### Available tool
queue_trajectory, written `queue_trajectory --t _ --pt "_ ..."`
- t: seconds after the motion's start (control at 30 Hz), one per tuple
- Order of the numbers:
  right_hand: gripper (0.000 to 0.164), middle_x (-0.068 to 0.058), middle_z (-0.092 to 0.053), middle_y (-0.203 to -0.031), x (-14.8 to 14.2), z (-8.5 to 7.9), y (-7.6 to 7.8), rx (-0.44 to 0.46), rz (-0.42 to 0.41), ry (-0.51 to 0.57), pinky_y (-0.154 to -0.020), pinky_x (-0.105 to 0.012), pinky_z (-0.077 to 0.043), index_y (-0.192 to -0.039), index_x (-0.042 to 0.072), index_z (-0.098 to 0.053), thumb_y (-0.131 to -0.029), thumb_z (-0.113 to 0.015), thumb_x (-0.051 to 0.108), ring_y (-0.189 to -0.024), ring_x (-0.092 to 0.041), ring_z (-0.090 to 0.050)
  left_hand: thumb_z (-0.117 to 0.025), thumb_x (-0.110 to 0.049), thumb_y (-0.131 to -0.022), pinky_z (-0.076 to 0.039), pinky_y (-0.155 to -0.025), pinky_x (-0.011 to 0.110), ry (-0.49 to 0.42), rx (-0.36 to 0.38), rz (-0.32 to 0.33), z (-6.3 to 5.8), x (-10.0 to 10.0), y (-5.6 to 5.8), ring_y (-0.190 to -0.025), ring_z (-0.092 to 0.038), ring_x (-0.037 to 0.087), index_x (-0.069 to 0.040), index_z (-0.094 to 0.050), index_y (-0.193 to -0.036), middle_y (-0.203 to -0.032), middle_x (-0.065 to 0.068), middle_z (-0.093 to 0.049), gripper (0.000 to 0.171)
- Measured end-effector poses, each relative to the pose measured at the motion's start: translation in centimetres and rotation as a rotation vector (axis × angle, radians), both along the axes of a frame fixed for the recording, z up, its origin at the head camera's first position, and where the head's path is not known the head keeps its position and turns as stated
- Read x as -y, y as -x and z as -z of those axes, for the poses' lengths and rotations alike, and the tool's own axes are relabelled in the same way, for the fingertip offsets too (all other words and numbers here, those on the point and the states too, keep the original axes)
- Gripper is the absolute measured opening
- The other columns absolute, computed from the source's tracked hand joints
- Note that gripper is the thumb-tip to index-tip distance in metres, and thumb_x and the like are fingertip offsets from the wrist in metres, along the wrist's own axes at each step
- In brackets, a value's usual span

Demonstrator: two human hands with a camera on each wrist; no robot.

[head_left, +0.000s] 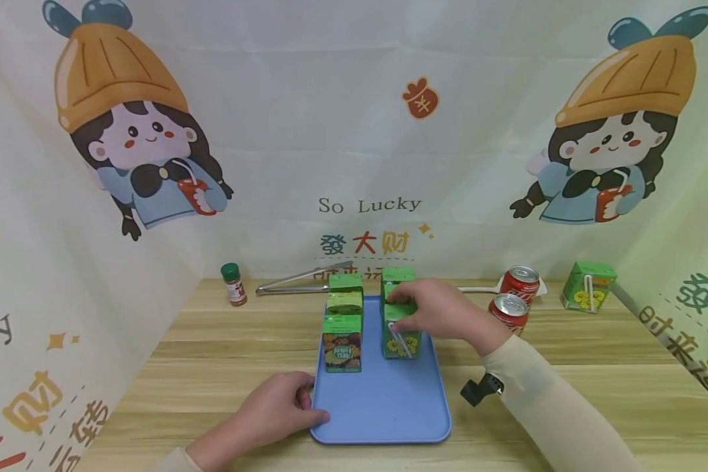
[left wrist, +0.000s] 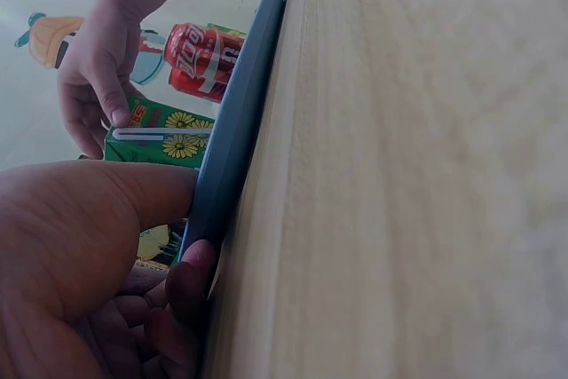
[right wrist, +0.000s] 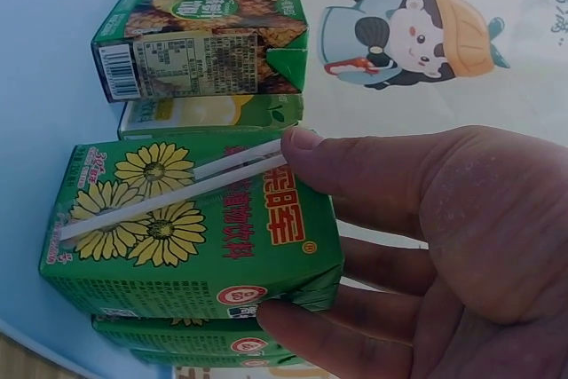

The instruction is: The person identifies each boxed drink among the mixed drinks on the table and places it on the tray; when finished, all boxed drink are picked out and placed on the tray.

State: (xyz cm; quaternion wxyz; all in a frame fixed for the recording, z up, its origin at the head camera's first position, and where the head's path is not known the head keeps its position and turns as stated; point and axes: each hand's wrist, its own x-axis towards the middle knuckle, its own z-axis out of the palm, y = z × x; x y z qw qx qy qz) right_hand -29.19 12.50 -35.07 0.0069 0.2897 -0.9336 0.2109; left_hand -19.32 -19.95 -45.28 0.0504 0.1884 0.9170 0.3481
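Note:
A blue tray lies on the wooden table, carrying two rows of drink cartons. My left hand pinches its near left rim, thumb over the edge and fingers curled against the outer side in the left wrist view. At the front of the right row stands a green drink carton with yellow flowers and a white straw. My right hand grips that carton near its top, thumb on the straw side. The left row has a brown-and-green carton in front, with more green cartons behind.
Two red soda cans stand right of the tray, partly behind my right wrist. Another flowered carton is at the far right. Metal tongs and a green-capped spice jar sit at the back left, before a printed cloth backdrop.

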Motion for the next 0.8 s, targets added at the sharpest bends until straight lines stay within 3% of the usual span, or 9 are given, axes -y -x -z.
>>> queue_trajectory --t 0.8 --pt "0.050 0.000 -0.079 -0.121 -0.4 -1.8 -0.1 0.031 0.016 0.009 -0.097 -0.047 -0.060 -0.136 0.012 -0.076 -0.092 -0.094 0.029 -0.111 -0.021 -0.076 -0.096 -0.034 -0.087 -0.041 -0.057 0.027 0.005 -0.003 0.004 -0.1 0.0 0.1 -0.061 -0.052 0.007 -0.014 -0.069 -0.093 -0.073 -0.009 -0.060 0.034"
